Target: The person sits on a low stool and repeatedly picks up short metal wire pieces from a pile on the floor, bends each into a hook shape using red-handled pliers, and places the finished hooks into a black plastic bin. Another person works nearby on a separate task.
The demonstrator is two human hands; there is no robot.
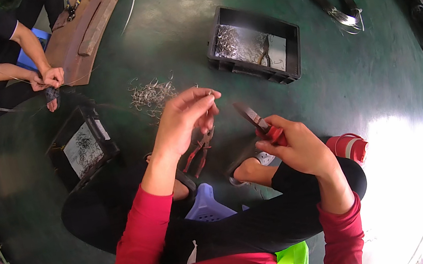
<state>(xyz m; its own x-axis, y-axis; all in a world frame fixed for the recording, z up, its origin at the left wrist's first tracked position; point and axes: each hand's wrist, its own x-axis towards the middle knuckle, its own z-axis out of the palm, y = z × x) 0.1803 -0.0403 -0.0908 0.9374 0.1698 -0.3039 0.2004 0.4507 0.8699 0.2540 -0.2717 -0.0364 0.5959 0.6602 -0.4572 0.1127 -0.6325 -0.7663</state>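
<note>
My left hand (186, 116) is raised over the floor, thumb and fingertips pinched together. Whatever is between them is too small to make out. In my right hand (301, 144) is a pair of pliers (250, 115) with red handles, its metal jaws pointing up and left toward the left hand but apart from it. Below my left hand, a second pair of red-handled pliers (204, 147) lies on the floor. Just beyond that hand is a loose pile of small bent wire hooks (151, 94).
A black bin (293, 55) holding small metal pieces stands ahead; another black bin (102, 129) is at left. A wire coil (335, 5) lies far right, a red bucket (351, 148) by my right knee. At far left, a person's hands (50, 78) hold thin wire beside a brown board (72, 43).
</note>
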